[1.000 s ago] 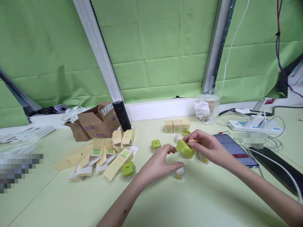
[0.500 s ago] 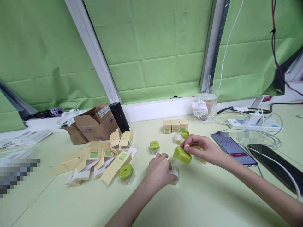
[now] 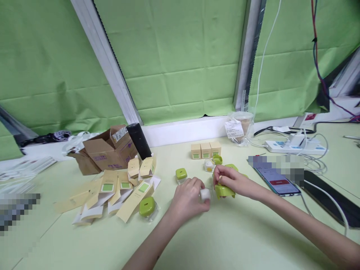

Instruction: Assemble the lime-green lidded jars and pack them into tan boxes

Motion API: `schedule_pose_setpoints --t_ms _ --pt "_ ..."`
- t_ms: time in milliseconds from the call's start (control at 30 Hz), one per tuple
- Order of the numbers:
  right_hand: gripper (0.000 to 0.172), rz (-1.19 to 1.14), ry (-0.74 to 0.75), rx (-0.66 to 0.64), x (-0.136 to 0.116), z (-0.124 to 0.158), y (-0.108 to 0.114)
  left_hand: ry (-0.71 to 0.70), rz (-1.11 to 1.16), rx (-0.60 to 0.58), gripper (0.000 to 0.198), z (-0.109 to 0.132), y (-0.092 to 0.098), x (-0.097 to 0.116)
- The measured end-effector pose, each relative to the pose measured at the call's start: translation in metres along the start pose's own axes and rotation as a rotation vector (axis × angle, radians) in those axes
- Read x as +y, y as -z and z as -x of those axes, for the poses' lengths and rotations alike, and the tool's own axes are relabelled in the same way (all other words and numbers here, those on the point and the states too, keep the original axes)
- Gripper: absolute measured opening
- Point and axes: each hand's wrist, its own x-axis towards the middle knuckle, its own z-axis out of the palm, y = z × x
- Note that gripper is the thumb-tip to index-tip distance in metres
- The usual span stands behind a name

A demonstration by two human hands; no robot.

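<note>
My left hand (image 3: 189, 197) is closed around a small clear container with white inside (image 3: 205, 195), pinched between thumb and fingers. Just to its right, my right hand (image 3: 232, 179) grips a glossy green lid (image 3: 225, 192), tilted so that its notched edge faces down. Container and lid are close together but apart. Behind my left hand stands a closed green-lidded container (image 3: 181, 174), and another green-lidded container (image 3: 147, 207) lies to the left. An opened clear container (image 3: 209, 165) sits beside a loose green lid (image 3: 217, 159) beyond my hands. More green pieces are partly hidden behind my right hand.
Three small cream boxes (image 3: 206, 150) stand in a row at the back. Opened cream packaging (image 3: 112, 191), a cardboard box (image 3: 109, 150) and a black cylinder (image 3: 140, 140) occupy the left. To the right are a phone (image 3: 277, 178), a power strip (image 3: 298, 147) with cables and a bagged cup (image 3: 240, 127).
My left hand has lifted the clear container slightly and turned it. My right hand has tipped the green lid over and lowered it a little. The view has shifted slightly.
</note>
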Motion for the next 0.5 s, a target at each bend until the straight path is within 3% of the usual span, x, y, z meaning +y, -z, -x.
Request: schedule_pose_setpoints --t_ms 333,500 --pt "0.009 0.327 -0.037 -0.185 0.002 0.001 0.006 -0.008 0.065 -0.162 0.035 -0.001 -0.005 -0.01" --pt "0.031 0.466 -0.064 -0.299 0.008 0.006 0.001 -0.009 0.122 -0.288 0.039 0.001 -0.004 -0.012"
